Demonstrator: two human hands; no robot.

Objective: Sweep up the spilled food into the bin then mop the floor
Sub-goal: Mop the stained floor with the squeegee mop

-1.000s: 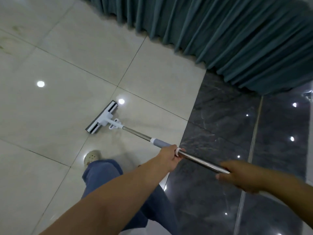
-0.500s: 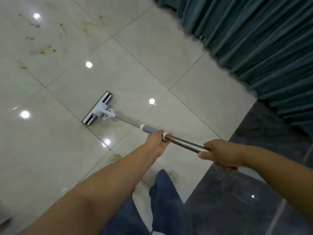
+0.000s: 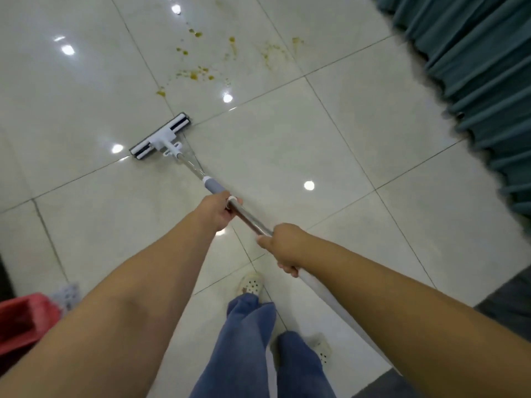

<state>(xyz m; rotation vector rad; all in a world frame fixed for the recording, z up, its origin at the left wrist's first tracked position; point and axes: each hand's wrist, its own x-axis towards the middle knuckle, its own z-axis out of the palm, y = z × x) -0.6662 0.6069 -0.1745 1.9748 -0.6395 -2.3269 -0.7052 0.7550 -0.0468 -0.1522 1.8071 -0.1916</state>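
Note:
I hold a flat mop with both hands. Its white and black head (image 3: pixel 161 135) rests on the pale tiled floor, just short of the stains. My left hand (image 3: pixel 216 210) grips the metal handle (image 3: pixel 249 218) right behind the grey sleeve. My right hand (image 3: pixel 284 245) is closed on the handle further back, where it turns white. Yellow-brown food stains (image 3: pixel 198 73) are smeared and dotted over the tiles beyond the mop head, with fainter streaks (image 3: pixel 273 53) to the right.
A teal curtain (image 3: pixel 474 67) hangs along the right side. A red container (image 3: pixel 23 320) sits at the lower left edge beside a pale perforated object (image 3: pixel 67 294). Dark floor (image 3: pixel 508 300) begins at the lower right. My legs and pale shoes (image 3: pixel 251 284) stand below the handle.
The view has swung left, away from the dark floor and curtain. The mop head has moved toward the stains, which now lie just ahead of it. Both hands keep their grip.

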